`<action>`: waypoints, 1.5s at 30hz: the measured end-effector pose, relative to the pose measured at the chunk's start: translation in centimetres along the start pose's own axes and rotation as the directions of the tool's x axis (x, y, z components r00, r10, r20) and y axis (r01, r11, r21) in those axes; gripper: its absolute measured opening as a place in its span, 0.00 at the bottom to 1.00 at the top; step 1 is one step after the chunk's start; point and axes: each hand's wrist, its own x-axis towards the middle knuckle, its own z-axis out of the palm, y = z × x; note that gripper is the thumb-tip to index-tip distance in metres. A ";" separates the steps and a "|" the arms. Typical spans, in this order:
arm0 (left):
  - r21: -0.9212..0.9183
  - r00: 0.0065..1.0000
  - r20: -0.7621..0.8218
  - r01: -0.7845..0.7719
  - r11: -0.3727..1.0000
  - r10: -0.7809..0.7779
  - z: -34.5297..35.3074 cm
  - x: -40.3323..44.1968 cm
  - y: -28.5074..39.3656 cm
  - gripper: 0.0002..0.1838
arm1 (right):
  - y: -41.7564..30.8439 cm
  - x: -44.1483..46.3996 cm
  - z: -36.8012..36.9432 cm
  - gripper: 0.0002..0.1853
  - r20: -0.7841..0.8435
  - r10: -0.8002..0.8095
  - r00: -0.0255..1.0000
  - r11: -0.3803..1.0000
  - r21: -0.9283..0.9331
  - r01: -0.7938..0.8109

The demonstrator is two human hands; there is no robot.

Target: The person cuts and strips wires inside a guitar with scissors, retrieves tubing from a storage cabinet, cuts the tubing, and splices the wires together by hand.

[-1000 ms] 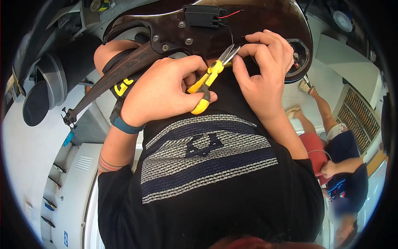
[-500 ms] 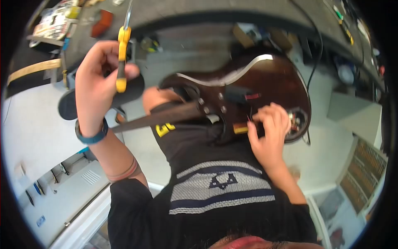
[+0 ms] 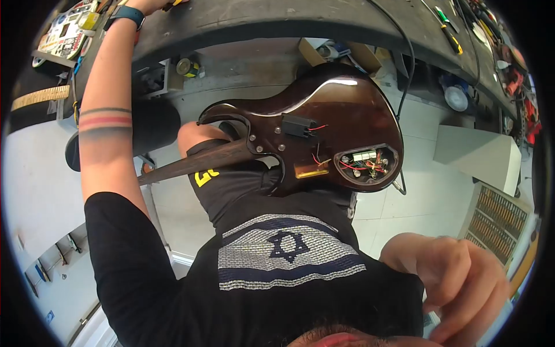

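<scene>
My left hand (image 3: 148,4) is at the top left over the workbench, mostly cut off by the frame edge, with a bit of the yellow pliers (image 3: 172,4) at its fingers. My right hand (image 3: 454,277) is raised close to the camera at the lower right, fingers curled together; what they hold, if anything, is hidden. A dark brown guitar body (image 3: 341,110) lies face down across my lap, its neck (image 3: 202,162) pointing left. On it are a black battery box (image 3: 296,126) with red and black wires, an amber rectangular part (image 3: 311,169) and an open cavity full of wiring (image 3: 364,164).
The dark workbench (image 3: 260,14) runs across the top, with a black cable (image 3: 407,58) hanging from it. Screwdrivers (image 3: 451,37) and other tools lie at its right. Below stand a cardboard box (image 3: 312,52) and a black round stool (image 3: 156,127). A grey cabinet (image 3: 480,153) is at right.
My left hand has moved up and left to the bench with the pliers. My right hand has left the guitar and come up toward the camera. The cavity and amber part are now uncovered.
</scene>
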 end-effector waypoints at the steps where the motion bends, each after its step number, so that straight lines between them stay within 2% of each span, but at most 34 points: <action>1: -0.015 0.997 0.068 0.025 1.000 -0.024 0.7 1.2 -1.2 0.16 | -0.1 -0.1 -0.1 0.17 -0.006 -0.008 1.000 0.998 -0.068 0.007; 2: -0.025 0.990 0.136 0.050 0.998 -0.047 1.2 2.4 -2.4 0.16 | -0.3 -0.2 -0.3 0.20 -0.012 -0.016 1.000 0.991 -0.136 0.014; 3: -0.062 0.984 0.154 0.104 0.993 -0.093 0.3 1.1 -0.1 0.14 | -1.5 0.5 1.2 0.19 -0.124 0.084 0.989 0.976 -0.188 -0.107; 4: 0.031 0.966 0.180 0.184 0.982 -0.186 -1.1 -0.1 2.4 0.12 | -2.1 0.8 2.0 0.19 -0.241 0.174 0.955 0.947 -0.224 -0.229; 6: 0.040 0.989 0.139 0.054 0.998 -0.059 -0.7 0.4 0.6 0.13 | -2.2 0.7 1.7 0.18 -0.256 0.180 0.950 0.970 -0.112 -0.215; 7: 0.030 0.982 0.020 0.186 0.982 -0.186 -0.7 -1.1 3.0 0.11 | -2.4 0.8 1.4 0.18 -0.258 0.182 0.949 0.978 -0.055 -0.202; 9: -0.173 0.978 -0.204 -0.072 0.982 0.036 2.0 -3.3 2.7 0.09 | -0.6 -0.8 -1.5 0.17 -0.105 -0.094 0.990 0.993 -0.088 0.085; 11: -0.306 0.868 -0.458 -0.358 0.882 0.193 5.2 -5.7 2.4 0.10 | -0.5 -1.2 -1.9 0.16 -0.115 -0.170 0.979 0.985 -0.040 0.167; 12: -0.347 0.894 -0.428 -0.296 0.890 0.131 5.6 -9.0 4.9 0.09 | -0.5 -1.3 -2.1 0.16 -0.120 -0.208 0.971 0.978 -0.017 0.208; 13: -0.528 0.920 -0.378 -0.310 0.791 0.108 6.8 -11.6 6.3 0.07 | -1.6 -0.9 -2.2 0.15 -0.111 -0.127 0.986 0.991 0.019 0.130; 15: -0.541 0.983 -0.162 -0.158 0.826 0.082 7.9 -17.3 9.0 0.06 | -4.1 -0.1 -3.4 0.14 -0.087 0.020 0.996 0.997 0.077 -0.013; 16: -0.557 0.989 -0.103 -0.148 0.817 0.109 9.0 -19.9 9.6 0.06 | -5.0 0.4 -6.4 0.07 0.221 -0.023 0.975 0.985 0.173 -0.016; 17: -0.629 0.994 0.005 -0.082 0.773 0.110 10.1 -22.3 9.7 0.08 | -6.1 1.1 -11.5 0.02 0.502 -0.081 0.861 0.971 0.236 -0.046; 18: -0.662 0.966 0.215 0.037 0.748 0.142 11.9 -24.6 8.1 0.04 | -7.7 0.0 -15.1 0.02 0.594 -0.063 0.802 0.972 0.219 -0.085; 20: -0.740 0.839 0.518 0.345 0.577 0.164 11.6 -28.9 13.1 0.23 | -10.7 -4.9 -19.4 0.07 0.493 0.124 0.861 0.982 0.061 -0.176; 21: -0.666 0.855 0.464 0.163 0.728 0.233 13.0 -30.2 12.3 0.34 | -11.4 -7.3 -21.4 0.09 0.365 0.241 0.899 0.970 -0.047 -0.240; 22: -0.566 0.864 0.392 -0.043 0.824 0.315 15.5 -31.1 11.0 0.46 | -11.4 -11.3 -22.5 0.12 0.001 0.253 0.967 0.962 -0.108 -0.252; 23: -0.547 0.847 0.411 -0.067 0.835 0.336 17.5 -31.6 10.6 0.52 | -12.3 -12.6 -24.6 0.14 0.025 0.468 0.883 0.864 -0.223 -0.451; 24: -0.524 0.835 0.424 -0.089 0.847 0.350 19.2 -31.8 10.3 0.57 | -11.5 -15.5 -25.9 0.19 -0.124 0.566 0.815 0.729 -0.385 -0.565; 25: -0.310 0.859 0.368 -0.247 0.918 0.355 20.3 -31.7 10.8 0.57 | -10.5 -19.2 -26.9 0.20 -0.264 0.657 0.706 0.651 -0.273 -0.708; 26: -0.304 0.881 0.317 -0.256 0.918 0.351 21.5 -31.9 11.3 0.55 | -9.2 -23.5 -28.0 0.21 -0.375 0.733 0.568 0.565 -0.129 -0.815; 27: -0.300 0.903 0.263 -0.258 0.918 0.340 22.3 -32.1 12.1 0.52 | -7.5 -28.5 -29.2 0.23 -0.448 0.767 0.458 0.485 -0.061 -0.872; 28: -0.293 0.927 0.202 -0.251 0.922 0.317 22.3 -32.4 13.7 0.50 | -5.7 -33.8 -30.4 0.26 -0.500 0.795 0.344 0.405 0.015 -0.914; 29: -0.331 0.947 0.215 -0.159 0.930 0.239 21.9 -32.3 15.2 0.42 | -4.1 -39.2 -31.0 0.27 -0.589 0.772 0.240 0.314 0.025 -0.949; 30: -0.317 0.944 0.205 -0.184 0.930 0.257 22.4 -32.3 15.3 0.39 | -2.3 -44.6 -31.2 0.29 -0.666 0.734 0.134 0.222 0.049 -0.974; 32: -0.283 0.940 0.184 -0.230 0.931 0.288 22.9 -31.6 14.9 0.32 | 1.3 -54.9 -30.3 0.26 -0.834 0.547 -0.073 0.109 0.158 -0.981; 33: -0.335 0.937 0.123 -0.270 0.903 0.326 21.7 -31.8 16.2 0.25 | 2.6 -59.1 -29.4 0.22 -0.859 0.495 -0.133 -0.065 0.116 -0.991; 36: -0.394 0.906 0.059 -0.365 0.844 0.420 21.3 -30.2 16.1 0.24 | 5.3 -68.8 -27.4 0.13 -0.635 0.603 -0.482 -0.430 0.251 -0.867; 37: -0.344 0.903 0.146 -0.336 0.876 0.404 21.2 -29.7 15.8 0.30 | 5.7 -69.5 -26.2 0.12 -0.592 0.619 -0.516 -0.475 0.241 -0.846; 38: -0.365 0.897 0.156 -0.337 0.868 0.414 21.1 -29.3 15.7 0.30 | 6.1 -69.4 -25.1 0.12 -0.546 0.631 -0.551 -0.519 0.231 -0.823; 41: -0.417 0.886 0.172 -0.330 0.847 0.430 21.6 -28.6 15.8 0.31 | 7.0 -66.7 -23.5 0.07 -0.726 0.588 -0.356 -0.247 0.258 -0.934; 44: -0.449 0.849 0.084 -0.434 0.781 0.521 22.7 -27.6 15.6 0.28 | 8.9 -64.6 -25.8 0.11 -0.865 0.477 -0.153 -0.094 0.123 -0.988; 45: -0.429 0.867 0.143 -0.380 0.819 0.477 23.0 -27.3 15.6 0.30 | 9.3 -63.7 -26.6 0.12 -0.890 0.436 -0.133 -0.080 0.109 -0.991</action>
